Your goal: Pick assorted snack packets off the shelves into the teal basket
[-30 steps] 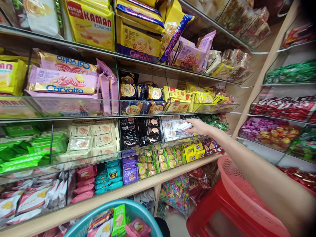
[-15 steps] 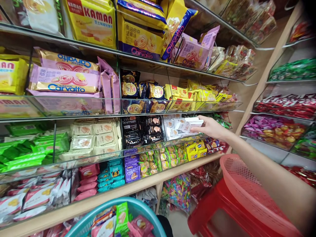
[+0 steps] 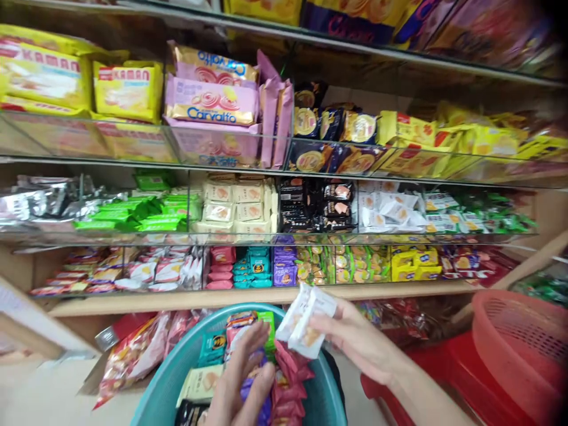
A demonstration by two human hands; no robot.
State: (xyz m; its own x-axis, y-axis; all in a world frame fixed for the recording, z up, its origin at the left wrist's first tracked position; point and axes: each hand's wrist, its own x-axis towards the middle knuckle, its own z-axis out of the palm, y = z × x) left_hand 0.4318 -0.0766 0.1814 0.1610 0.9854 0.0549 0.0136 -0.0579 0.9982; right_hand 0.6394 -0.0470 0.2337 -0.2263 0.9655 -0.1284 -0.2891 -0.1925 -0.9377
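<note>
My right hand (image 3: pixel 350 334) grips two small white snack packets (image 3: pixel 306 319) side by side, above the right rim of a teal plastic basket (image 3: pixel 148 390). Over the middle of that basket is my left hand (image 3: pixel 244 378), its fingers apart and nothing in them. Wrapped snacks lie inside: a cream packet (image 3: pixel 199 381), teal packets (image 3: pixel 213 348), dark pink packets (image 3: pixel 288 384), a green one (image 3: pixel 267 325) and purple ones partly behind my left hand. On the shelf, a compartment of similar white packets (image 3: pixel 393 210) lies beyond my right hand.
Glass-fronted shelves (image 3: pixel 239 238) of sorted snacks span the view. At right, a pink mesh basket (image 3: pixel 510 337) rests on a red plastic stool (image 3: pixel 426 373). Bags of red-wrapped sweets (image 3: pixel 133 355) are on the floor under the lowest shelf at left.
My right hand has come away from the white packets' compartment and down to the teal basket, carrying white packets. My left hand has entered the view. The camera has turned left and down.
</note>
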